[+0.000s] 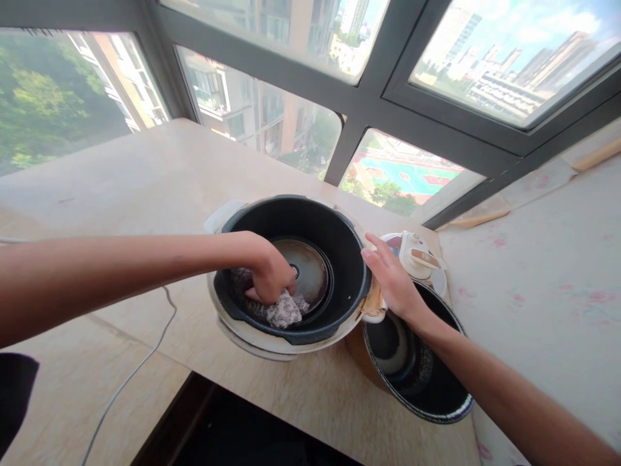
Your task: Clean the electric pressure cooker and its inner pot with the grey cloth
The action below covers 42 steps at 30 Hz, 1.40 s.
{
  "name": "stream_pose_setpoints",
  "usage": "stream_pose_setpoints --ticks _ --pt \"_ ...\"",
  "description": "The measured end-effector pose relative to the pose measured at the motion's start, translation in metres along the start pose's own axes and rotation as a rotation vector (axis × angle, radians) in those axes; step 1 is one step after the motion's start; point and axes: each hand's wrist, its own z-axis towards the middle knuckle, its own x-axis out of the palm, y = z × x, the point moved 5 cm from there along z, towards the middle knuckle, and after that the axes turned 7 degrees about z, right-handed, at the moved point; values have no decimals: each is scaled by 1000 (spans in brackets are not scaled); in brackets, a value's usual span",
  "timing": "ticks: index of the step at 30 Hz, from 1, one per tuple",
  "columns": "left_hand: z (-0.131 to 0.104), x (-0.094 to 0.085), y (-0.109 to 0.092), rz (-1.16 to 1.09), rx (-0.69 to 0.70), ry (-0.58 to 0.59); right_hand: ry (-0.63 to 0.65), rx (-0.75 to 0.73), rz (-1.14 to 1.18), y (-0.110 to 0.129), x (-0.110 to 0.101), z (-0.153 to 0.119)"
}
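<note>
Your left hand reaches down inside the open cooker, its fingers on a grayish, fuzzy cloth against the dark inner wall. Beside the fingertips, you have a round metal plate at the cooker's bottom. Your right hand rests at the cooker's right rim, fingers spread over a stained, off-white handle area. Just below that hand and its forearm, a dark inner pot stands on the bench; behind the hand lies a white lid. Nearer you, left of the cooker, a gray cord curves across the bench.
</note>
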Motion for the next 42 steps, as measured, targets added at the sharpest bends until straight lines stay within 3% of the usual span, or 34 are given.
stream_pose_setpoints --ticks 5,12,17,25,30,36,42 --pt "-33 -9 8 -22 -18 -130 -8 -46 -22 1 0 1" --pt "-61 -12 15 -375 106 -119 -20 -48 -33 1 0 2" --pt "-52 -6 -7 -522 95 -254 -43 -79 -21 -1 0 3" --pt "-17 -10 -38 -979 -168 -664 -49 -114 -27 -3 2 7" --pt "-3 -19 -47 -1170 -220 -876 -34 -186 1 -6 4 11" --pt "-1 -25 -24 -1000 -278 -1258 -18 -194 60 -9 9 12" --pt "-11 -16 -26 -649 -159 -1274 2 -215 65 -3 10 12"
